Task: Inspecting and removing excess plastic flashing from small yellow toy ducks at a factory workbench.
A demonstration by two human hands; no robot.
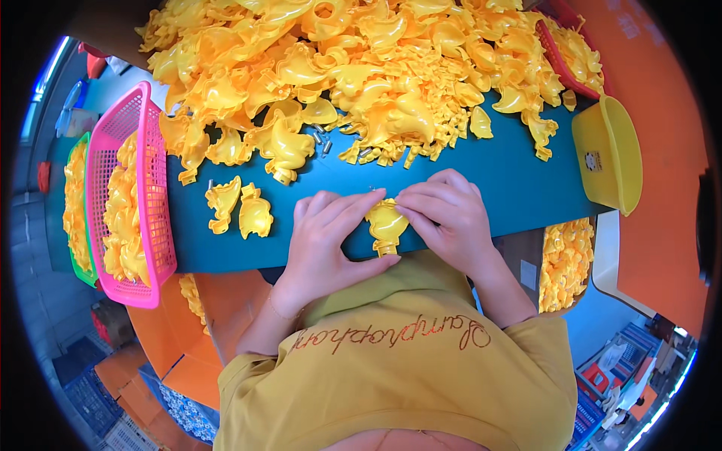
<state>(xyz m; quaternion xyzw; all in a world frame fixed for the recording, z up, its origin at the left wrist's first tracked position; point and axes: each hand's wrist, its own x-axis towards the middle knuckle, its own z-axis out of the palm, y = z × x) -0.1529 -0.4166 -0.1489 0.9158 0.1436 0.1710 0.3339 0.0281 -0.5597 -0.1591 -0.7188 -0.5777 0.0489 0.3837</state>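
A yellow plastic shell piece (386,225) lies between my hands at the front edge of the teal tabletop (496,180). My left hand (327,229) is closed on its left side, with the index finger at its top and the thumb near its narrow lower end. On its upper right edge, the fingertips of my right hand (447,214) are pinched together. Whether they also hold a small part is hidden. Left of my hands lie two loose yellow shell pieces (256,213), apart from each other. Several small metal cylinders (326,149) lie beyond my left hand.
A large heap of yellow plastic parts (301,68) covers the far tabletop. At left stands a pink basket (156,188) of yellow pieces, with a green basket (89,255) beside it. A yellow bin (620,154) and a red basket (553,56) stand at right. Boxes of parts sit below.
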